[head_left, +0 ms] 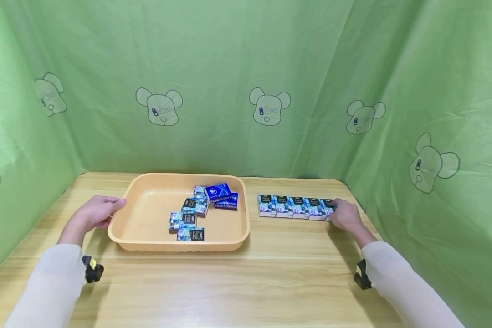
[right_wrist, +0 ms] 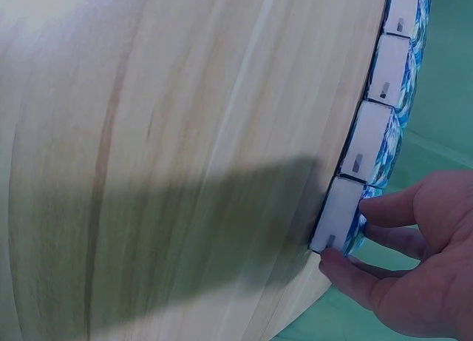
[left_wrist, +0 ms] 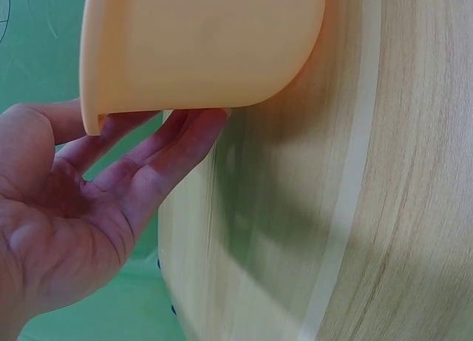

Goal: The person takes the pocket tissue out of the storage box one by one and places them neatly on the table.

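Observation:
My left hand [head_left: 100, 212] grips the left side of a peach plastic tray [head_left: 147, 246]. In the left wrist view its thumb lies over the tray's rim [left_wrist: 90, 75] and the other fingers reach beneath. Across the table, my right hand [head_left: 346, 215] pinches the right-end small box of a row of blue floral boxes [head_left: 284, 206]. Close up in the right wrist view, the thumb and fingers of that hand [right_wrist: 425, 260] touch the end box [right_wrist: 338, 214], which lines up against its neighbour. Its far side is partly hidden by the fingers.
Inside the tray lie several floral boxes [head_left: 182, 220] with black labels, loosely scattered, and two dark-blue boxes [head_left: 217, 192] at its right. The wooden table [head_left: 246, 291] extends in front. A green curtain [head_left: 213, 54] with bear faces encloses the back and sides.

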Demonstrator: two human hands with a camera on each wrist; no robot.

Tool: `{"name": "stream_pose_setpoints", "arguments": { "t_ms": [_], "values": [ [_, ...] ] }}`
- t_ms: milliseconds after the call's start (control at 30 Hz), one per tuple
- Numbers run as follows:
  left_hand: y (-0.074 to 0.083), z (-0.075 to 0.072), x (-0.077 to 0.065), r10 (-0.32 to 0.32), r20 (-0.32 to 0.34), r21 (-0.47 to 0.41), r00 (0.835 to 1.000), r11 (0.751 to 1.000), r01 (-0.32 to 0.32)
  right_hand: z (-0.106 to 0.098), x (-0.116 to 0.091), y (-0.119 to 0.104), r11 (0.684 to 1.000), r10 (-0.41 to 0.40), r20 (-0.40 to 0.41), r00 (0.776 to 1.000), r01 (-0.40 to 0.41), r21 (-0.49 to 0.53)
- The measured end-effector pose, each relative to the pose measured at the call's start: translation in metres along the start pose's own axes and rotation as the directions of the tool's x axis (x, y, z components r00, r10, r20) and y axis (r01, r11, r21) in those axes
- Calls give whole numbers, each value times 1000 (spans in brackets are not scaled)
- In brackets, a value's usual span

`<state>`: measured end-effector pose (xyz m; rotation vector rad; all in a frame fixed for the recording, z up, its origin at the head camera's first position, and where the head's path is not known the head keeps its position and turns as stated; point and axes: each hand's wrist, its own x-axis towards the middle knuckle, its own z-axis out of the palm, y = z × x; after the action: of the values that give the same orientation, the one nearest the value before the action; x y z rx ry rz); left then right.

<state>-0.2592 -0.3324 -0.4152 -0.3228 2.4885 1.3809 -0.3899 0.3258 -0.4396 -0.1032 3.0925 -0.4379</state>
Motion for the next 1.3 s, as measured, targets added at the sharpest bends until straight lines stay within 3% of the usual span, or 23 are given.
{"name": "stream_pose_setpoints", "arguments": {
  "t_ms": [333, 633, 867, 1300],
  "values": [
    [-1, 1, 1, 1, -4, -1, 1000, 1000, -1, -3, 1, 1, 1000, 3, 0, 1000, -3, -12],
    [2, 1, 0, 1, -3, -3, 1000, 1000, -1, -16, 1, -13, 999, -50, -112, 992, 52, 10],
    [0, 1, 0, -5, -4, 4, 1000, 1000, 5, -19, 0, -51, 994, -95, -115, 989, 101, 48],
    [-1, 1, 0, 2, -7, -2, 1000, 1000, -2, -17, -15, -151, 963, -248, -84, 965, 255, 87]
  ]
}}
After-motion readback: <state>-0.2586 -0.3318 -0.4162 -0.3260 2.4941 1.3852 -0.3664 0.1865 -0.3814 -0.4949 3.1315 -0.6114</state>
